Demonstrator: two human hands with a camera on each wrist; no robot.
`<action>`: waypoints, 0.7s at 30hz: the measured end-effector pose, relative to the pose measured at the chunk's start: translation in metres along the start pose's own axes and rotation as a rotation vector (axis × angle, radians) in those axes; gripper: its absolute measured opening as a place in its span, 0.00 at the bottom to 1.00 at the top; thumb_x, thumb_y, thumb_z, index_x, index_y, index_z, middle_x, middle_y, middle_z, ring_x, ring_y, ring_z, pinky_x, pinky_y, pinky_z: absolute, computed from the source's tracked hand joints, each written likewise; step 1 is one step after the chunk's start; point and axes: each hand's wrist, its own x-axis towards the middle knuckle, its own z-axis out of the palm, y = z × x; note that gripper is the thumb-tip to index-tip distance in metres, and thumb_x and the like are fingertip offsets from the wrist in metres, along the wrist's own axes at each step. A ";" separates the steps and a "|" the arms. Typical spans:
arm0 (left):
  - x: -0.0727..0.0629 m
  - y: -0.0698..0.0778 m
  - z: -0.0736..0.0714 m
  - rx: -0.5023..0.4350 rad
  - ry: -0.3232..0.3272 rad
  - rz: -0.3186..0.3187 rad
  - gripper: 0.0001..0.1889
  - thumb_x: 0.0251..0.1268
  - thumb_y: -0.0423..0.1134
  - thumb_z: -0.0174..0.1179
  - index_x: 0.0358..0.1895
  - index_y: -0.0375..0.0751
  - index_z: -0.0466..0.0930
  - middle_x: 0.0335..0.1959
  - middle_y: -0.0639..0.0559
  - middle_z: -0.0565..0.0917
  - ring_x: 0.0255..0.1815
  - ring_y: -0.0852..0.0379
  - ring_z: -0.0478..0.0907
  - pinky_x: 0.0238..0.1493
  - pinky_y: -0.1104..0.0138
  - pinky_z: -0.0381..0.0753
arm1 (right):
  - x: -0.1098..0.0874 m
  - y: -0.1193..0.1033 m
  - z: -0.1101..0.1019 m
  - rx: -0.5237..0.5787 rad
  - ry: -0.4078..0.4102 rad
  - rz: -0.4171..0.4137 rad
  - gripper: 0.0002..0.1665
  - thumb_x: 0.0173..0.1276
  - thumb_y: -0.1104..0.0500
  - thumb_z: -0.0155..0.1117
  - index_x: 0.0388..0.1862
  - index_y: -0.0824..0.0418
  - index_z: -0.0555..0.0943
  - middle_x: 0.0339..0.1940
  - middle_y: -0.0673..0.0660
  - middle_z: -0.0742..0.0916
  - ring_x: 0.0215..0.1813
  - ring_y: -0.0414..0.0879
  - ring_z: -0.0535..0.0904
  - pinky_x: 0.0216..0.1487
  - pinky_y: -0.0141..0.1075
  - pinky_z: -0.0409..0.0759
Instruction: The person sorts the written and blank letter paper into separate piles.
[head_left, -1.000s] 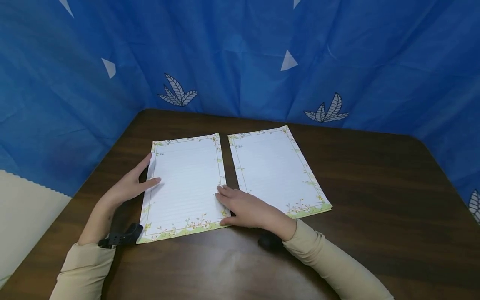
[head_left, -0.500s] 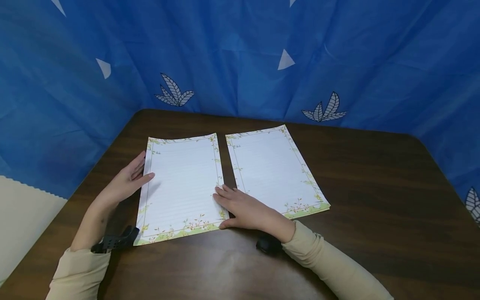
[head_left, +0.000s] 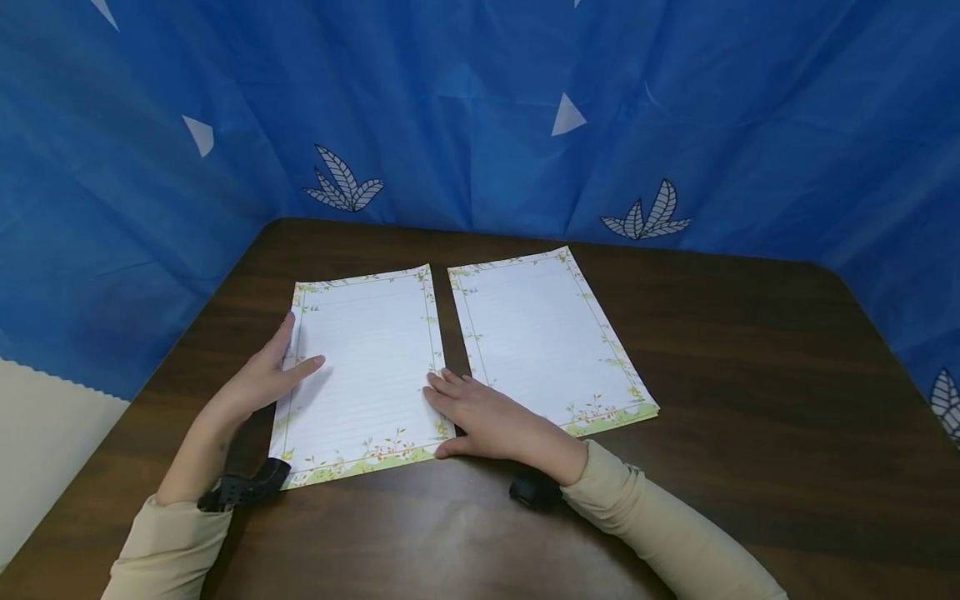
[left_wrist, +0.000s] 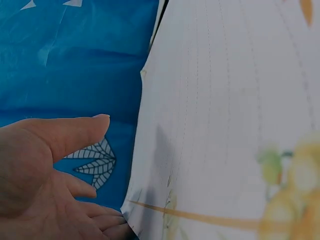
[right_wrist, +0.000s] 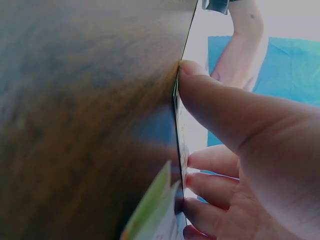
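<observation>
In the head view a left stack of lined paper (head_left: 363,367) with a leafy floral border lies on the dark wooden table. My left hand (head_left: 258,379) stands along its left edge, fingers extended and the thumb reaching over the sheet. The left wrist view shows that thumb apart from the paper (left_wrist: 215,110), with the lower fingers at its edge. My right hand (head_left: 487,417) rests at the stack's lower right corner, fingers on the right margin and thumb at the bottom edge. In the right wrist view, the right hand (right_wrist: 235,145) has its thumb tip right at the paper's edge.
A second stack of matching paper (head_left: 547,342) lies to the right, separated by a narrow strip of table. Black wrist devices (head_left: 243,486) sit by both wrists. A blue curtain (head_left: 480,108) with leaf prints hangs behind the brown table (head_left: 750,400).
My left hand first drew slightly left, then came back in against the paper's left edge, its thumb now farther over the sheet. The right hand stays at the lower right corner.
</observation>
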 end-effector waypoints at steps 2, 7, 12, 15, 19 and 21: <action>0.000 0.000 0.000 0.000 0.006 -0.003 0.49 0.69 0.47 0.54 0.70 0.34 0.20 0.71 0.33 0.26 0.70 0.37 0.26 0.64 0.40 0.36 | 0.000 0.000 0.000 0.001 0.000 0.001 0.47 0.63 0.42 0.62 0.72 0.64 0.57 0.73 0.60 0.58 0.73 0.52 0.46 0.70 0.40 0.49; -0.001 0.002 0.001 0.020 0.013 0.001 0.49 0.69 0.46 0.54 0.71 0.35 0.21 0.71 0.32 0.27 0.69 0.35 0.23 0.63 0.39 0.33 | 0.000 0.000 0.000 0.000 0.005 -0.002 0.47 0.63 0.42 0.62 0.72 0.64 0.57 0.73 0.60 0.58 0.73 0.52 0.46 0.69 0.40 0.49; -0.002 0.003 0.001 0.141 0.052 0.030 0.46 0.69 0.46 0.53 0.71 0.31 0.27 0.71 0.28 0.34 0.69 0.31 0.29 0.63 0.38 0.37 | 0.000 0.001 0.000 -0.003 0.009 -0.004 0.47 0.63 0.42 0.62 0.72 0.64 0.57 0.73 0.60 0.58 0.73 0.52 0.47 0.69 0.41 0.49; -0.003 0.002 -0.002 0.167 0.155 0.076 0.40 0.69 0.40 0.53 0.72 0.27 0.37 0.68 0.24 0.49 0.68 0.29 0.47 0.61 0.40 0.52 | 0.000 0.000 0.000 -0.001 0.008 -0.005 0.47 0.63 0.42 0.62 0.72 0.64 0.57 0.73 0.60 0.58 0.73 0.52 0.47 0.69 0.41 0.49; -0.007 -0.005 -0.009 0.074 0.315 0.089 0.30 0.69 0.34 0.52 0.69 0.25 0.52 0.55 0.25 0.71 0.52 0.38 0.74 0.51 0.64 0.75 | 0.000 0.001 0.000 0.001 0.004 -0.006 0.47 0.63 0.42 0.62 0.72 0.64 0.57 0.73 0.59 0.58 0.73 0.52 0.46 0.70 0.41 0.48; -0.007 -0.011 -0.012 -0.003 0.331 0.056 0.27 0.70 0.34 0.52 0.66 0.23 0.58 0.49 0.26 0.75 0.43 0.52 0.79 0.41 0.74 0.77 | 0.000 0.001 0.000 0.002 0.002 -0.004 0.47 0.63 0.41 0.62 0.72 0.64 0.57 0.73 0.59 0.58 0.73 0.52 0.46 0.70 0.41 0.48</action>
